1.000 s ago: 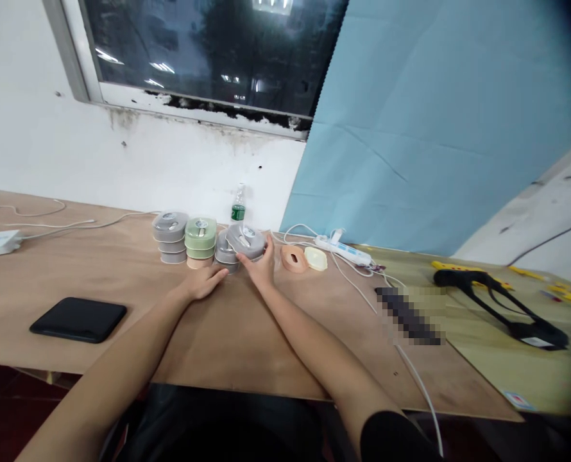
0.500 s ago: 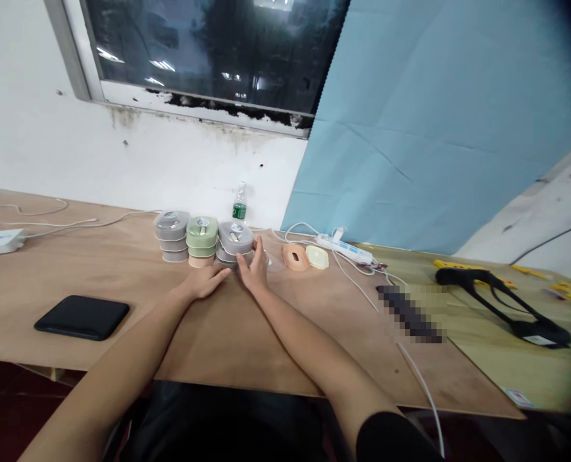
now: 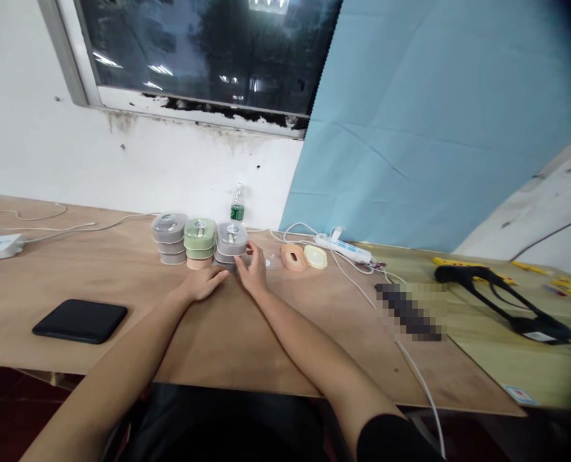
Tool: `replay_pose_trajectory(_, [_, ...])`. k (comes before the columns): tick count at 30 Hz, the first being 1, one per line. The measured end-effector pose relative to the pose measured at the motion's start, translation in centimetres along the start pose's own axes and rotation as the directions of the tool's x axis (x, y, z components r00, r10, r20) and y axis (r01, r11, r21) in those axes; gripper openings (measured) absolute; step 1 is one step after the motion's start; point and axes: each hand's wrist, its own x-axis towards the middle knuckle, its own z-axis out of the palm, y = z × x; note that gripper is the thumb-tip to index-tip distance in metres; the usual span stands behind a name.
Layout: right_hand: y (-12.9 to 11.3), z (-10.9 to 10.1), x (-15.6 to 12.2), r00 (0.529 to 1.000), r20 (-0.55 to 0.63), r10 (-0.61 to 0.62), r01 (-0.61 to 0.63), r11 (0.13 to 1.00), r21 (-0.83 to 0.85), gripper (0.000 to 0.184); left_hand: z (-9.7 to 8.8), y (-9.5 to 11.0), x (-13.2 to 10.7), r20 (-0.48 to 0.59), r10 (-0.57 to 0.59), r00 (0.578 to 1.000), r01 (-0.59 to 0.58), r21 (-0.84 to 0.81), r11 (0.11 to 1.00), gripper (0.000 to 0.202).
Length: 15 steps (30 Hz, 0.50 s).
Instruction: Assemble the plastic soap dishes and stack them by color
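Note:
In the head view, a stack of grey lidded boxes stands at the right end of a row of three stacks. My right hand is at its right front corner, thumb in front and bent fingers along the side, apart from each other. My left hand rests low on the table before the middle stack, thumb stretched toward the grey one; its other fingers are partly hidden. The middle stack has green boxes over a peach one. Another grey stack stands at the left.
A peach lid-like piece and a pale yellow one lie to the right. Behind are a green-labelled bottle and a white power strip with cables. A black flat case lies front left, a black strap-like frame far right.
The upper boxes of the right grey stack have shifted left and sit straighter. My right fingers have bent in from pointing up. My left hand has barely moved.

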Motion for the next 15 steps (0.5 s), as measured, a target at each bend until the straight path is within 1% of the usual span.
replay_pose_trajectory(4, [-0.2, -0.3, 0.1, 0.994, 0.104, -0.015, 0.018, 1.000, -0.022, 0.052, -0.1, 0.1, 0.0, 0.014, -0.002, 1.000, 0.002, -0.005, 1.000, 0.060])
replay_pose_trajectory(6, [-0.4, -0.4, 0.1, 0.992, 0.126, -0.019, 0.023, 0.999, -0.031, 0.054, -0.1, 0.0, 0.1, 0.014, -0.004, 1.000, 0.004, -0.004, 1.000, 0.060])
replay_pose_trajectory(11, [-0.4, -0.3, 0.1, 0.993, 0.114, -0.019, 0.025, 0.998, -0.051, 0.056, -0.1, 0.1, 0.1, 0.017, 0.010, 1.000, -0.010, -0.008, 1.000, 0.061])
replay_pose_trajectory(15, [0.9, -0.8, 0.4, 0.997, 0.074, -0.014, 0.022, 0.994, -0.110, 0.054, -0.3, 0.4, 0.0, 0.014, -0.009, 1.000, 0.009, 0.001, 1.000, 0.060])
